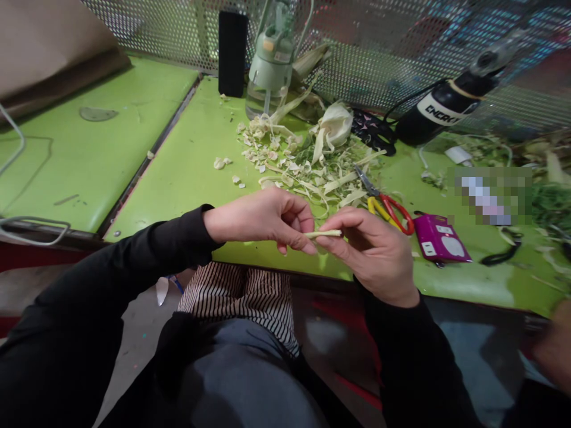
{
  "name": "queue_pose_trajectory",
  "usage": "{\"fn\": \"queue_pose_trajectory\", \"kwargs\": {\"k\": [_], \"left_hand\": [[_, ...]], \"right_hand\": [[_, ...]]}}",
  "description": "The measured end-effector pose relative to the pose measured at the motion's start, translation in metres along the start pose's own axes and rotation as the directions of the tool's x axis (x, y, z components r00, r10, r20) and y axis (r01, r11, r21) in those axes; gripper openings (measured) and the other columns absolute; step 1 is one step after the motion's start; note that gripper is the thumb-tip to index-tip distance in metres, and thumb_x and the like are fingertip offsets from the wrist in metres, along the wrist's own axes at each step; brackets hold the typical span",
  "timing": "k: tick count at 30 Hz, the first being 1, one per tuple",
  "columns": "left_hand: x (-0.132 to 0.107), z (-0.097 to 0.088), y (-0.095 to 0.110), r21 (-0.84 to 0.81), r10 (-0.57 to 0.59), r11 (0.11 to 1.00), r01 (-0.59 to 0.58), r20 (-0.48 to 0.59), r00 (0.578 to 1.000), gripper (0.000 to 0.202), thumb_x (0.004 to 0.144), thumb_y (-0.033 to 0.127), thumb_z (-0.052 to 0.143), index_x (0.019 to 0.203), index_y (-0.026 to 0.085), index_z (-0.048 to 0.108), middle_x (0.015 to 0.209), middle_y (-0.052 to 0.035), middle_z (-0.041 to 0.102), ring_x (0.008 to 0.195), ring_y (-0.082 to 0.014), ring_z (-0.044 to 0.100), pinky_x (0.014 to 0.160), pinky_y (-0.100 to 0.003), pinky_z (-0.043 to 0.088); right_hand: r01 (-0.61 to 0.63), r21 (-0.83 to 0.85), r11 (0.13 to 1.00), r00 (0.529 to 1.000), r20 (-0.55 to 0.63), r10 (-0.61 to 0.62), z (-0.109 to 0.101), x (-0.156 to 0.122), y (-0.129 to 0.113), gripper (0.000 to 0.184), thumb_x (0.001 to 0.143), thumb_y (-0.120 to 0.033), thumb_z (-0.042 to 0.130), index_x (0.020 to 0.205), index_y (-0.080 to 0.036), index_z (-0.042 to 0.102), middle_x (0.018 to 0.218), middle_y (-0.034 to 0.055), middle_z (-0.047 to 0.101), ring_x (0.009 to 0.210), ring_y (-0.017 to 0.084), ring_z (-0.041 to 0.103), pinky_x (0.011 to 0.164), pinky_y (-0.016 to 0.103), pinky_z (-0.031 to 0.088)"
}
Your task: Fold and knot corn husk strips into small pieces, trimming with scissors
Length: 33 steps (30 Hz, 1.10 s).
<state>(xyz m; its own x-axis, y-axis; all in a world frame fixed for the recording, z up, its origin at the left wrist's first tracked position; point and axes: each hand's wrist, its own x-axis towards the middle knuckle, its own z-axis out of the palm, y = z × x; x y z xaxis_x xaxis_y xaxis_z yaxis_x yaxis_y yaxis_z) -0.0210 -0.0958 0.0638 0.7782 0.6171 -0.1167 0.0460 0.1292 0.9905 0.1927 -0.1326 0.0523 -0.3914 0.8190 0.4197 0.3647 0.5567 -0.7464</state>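
Pinched thin pale strip [329, 233] in both left hand [277, 217] and right hand [378, 248], fingertips close together [331, 242], above near edge of table [187, 172]. Saw scraps [300, 168] heaped just beyond; judged plenty already done, with this strip in work. Couldn't tell amount left.

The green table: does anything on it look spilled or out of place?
Pale scraps lie loose on the tabletop near the scissors, with stray bits to the left. No tray shows beneath, so it looks messy.

Peelings [307, 169] and scissors [377, 194] block ahead, leaving leftward passage.
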Motion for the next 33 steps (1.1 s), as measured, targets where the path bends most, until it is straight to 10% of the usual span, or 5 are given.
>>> {"fn": "queue_pose_trajectory", "kwargs": {"k": [26,33], "left_hand": [[-0.003,0.006,-0.001,0.272,0.116,0.957,-0.103,-0.033,0.993,0.017,0.094,0.025,0.057,0.096,0.013,0.068,0.076,0.0004,0.067,0.062,-0.0049,0.061,0.054,-0.013,0.047],[-0.001,0.013,-0.003,0.671,0.416,0.723,-0.161,-0.237,0.878,0.006,0.087,0.018,0.066,0.089,0.013,0.068,0.076,-0.0005,0.071,0.064,-0.0073,0.062,0.061,-0.018,0.047]], "right_hand": [[-0.027,-0.037,0.999,0.994,-0.108,0.023,0.001,0.0,-0.004,0.007,0.086,-0.029,0.075,0.092,-0.026,0.073,0.078,-0.0015,0.068,0.067,0.013,0.059,0.059,0.029,0.046],[-0.142,-0.141,0.98,0.968,-0.227,0.108,0.009,0.001,-0.007,0.008,0.088,-0.029,0.071,0.087,-0.023,0.068,0.071,-0.0026,0.063,0.057,0.011,0.053,0.053,0.027,0.043]]}}
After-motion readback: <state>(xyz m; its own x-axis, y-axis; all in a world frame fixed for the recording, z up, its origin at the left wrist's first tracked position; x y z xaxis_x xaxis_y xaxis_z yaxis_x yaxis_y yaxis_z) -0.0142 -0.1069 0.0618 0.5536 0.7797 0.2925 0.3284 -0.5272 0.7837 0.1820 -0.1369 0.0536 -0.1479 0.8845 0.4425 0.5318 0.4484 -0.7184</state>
